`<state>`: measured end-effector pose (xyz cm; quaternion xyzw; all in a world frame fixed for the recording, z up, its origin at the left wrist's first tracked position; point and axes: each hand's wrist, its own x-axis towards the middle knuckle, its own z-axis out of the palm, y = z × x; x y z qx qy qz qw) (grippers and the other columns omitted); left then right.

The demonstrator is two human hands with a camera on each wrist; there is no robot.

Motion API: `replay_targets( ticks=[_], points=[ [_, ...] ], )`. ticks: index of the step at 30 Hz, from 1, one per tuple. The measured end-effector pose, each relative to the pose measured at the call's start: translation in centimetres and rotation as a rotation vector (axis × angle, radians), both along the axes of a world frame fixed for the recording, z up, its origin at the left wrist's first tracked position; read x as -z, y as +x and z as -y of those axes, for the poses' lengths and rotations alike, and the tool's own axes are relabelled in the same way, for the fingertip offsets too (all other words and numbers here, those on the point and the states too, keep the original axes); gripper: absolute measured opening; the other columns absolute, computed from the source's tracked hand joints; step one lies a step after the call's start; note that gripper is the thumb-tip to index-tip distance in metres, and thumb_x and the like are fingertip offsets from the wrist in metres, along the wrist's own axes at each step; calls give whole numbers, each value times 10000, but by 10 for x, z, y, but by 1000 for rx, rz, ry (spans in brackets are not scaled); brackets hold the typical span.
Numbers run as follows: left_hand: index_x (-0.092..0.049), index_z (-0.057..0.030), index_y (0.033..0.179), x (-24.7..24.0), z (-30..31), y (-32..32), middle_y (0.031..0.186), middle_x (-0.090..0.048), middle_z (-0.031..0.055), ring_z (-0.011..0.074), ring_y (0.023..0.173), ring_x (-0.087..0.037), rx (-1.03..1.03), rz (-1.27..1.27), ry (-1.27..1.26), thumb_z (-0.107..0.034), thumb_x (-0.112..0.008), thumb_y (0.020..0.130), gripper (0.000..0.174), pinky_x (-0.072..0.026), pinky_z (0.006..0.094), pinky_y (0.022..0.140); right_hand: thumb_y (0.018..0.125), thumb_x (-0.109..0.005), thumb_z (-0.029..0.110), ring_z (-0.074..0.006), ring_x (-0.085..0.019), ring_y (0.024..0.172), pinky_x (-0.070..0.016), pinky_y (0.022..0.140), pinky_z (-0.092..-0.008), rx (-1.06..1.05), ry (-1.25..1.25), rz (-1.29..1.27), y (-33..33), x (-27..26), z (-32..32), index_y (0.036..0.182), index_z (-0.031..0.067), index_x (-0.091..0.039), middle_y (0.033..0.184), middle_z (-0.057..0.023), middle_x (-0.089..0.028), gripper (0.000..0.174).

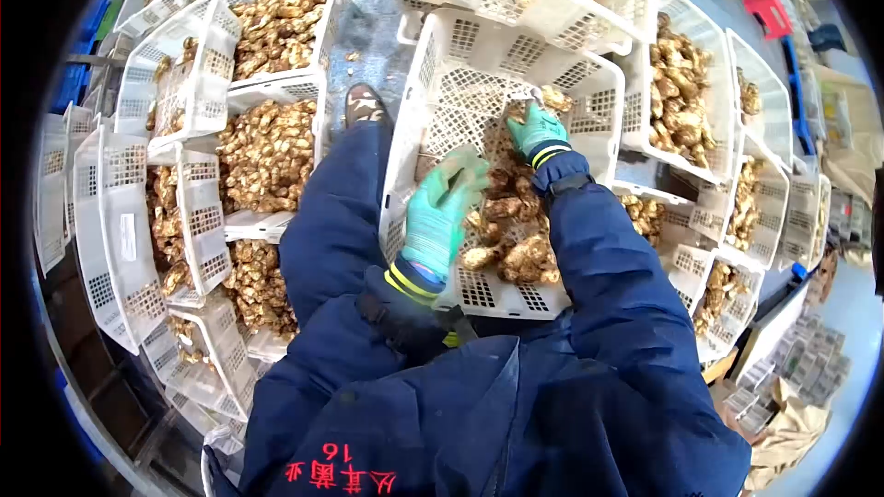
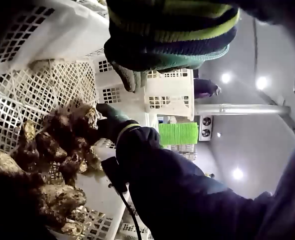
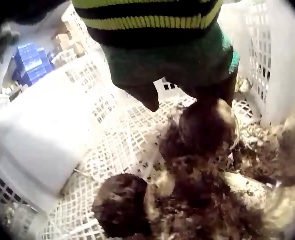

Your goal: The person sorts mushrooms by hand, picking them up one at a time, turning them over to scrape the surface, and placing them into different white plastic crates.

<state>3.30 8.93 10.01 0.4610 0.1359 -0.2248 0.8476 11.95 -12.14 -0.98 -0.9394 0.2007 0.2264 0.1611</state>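
Observation:
Brown, lumpy mushrooms [image 1: 529, 260] lie in a white mesh crate [image 1: 458, 99] between the person's legs. The left hand [image 1: 446, 208], in a green glove, hovers over the crate's left side, fingers spread and holding nothing; its glove [image 2: 157, 56] also shows in the left wrist view. Toward the crate's far right, the right hand [image 1: 540, 132] grips a mushroom, its fingertips partly hidden. In the right wrist view that hand [image 3: 175, 65] is around a dark rounded mushroom [image 3: 206, 126], above other clumps [image 3: 120, 204].
White crates of mushrooms [image 1: 267, 158] stand stacked on the left, with more crates [image 1: 681, 92] on the right. Another crate [image 1: 525, 2] overlaps the far edge of the middle one. A shoe [image 1: 366, 105] rests on the blue floor [image 1: 359, 32].

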Motion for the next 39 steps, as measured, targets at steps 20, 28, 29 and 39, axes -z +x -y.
replay_targets(
  ticks=[20,28,29,39],
  points=[
    [-358,-39,1377,-7,11,1,719,-395,-64,48,758,-508,190,130,-361,-147,-637,834,620,-455,390,961,797,-516,-89,-59,-542,867,-432,658,-167,227,1314,683,-121,-137,-16,1252,3,-468,1136,-60,-555,466],
    [-340,9,1360,-10,12,-4,1156,-547,105,215,1057,-551,221,175,-315,-405,-560,895,661,-423,366,963,926,-530,277,-183,-645,673,-538,566,-262,648,1725,228,-172,-152,-21,1215,20,-477,897,-140,-644,390],
    [-428,8,1288,-5,9,-6,1125,-574,123,232,1031,-569,445,321,115,-234,-556,853,514,-432,353,945,934,-518,293,-180,-642,673,-532,550,-258,706,1797,183,-176,-146,-25,1234,40,-466,899,-136,-645,395],
    [-544,-44,1093,54,4,-20,910,-575,17,127,808,-557,461,530,239,-92,-634,856,258,-467,254,691,976,-418,379,-166,-571,480,-458,447,-228,676,1595,81,-169,-156,-45,1358,112,-391,639,-90,-613,467]
  ],
)
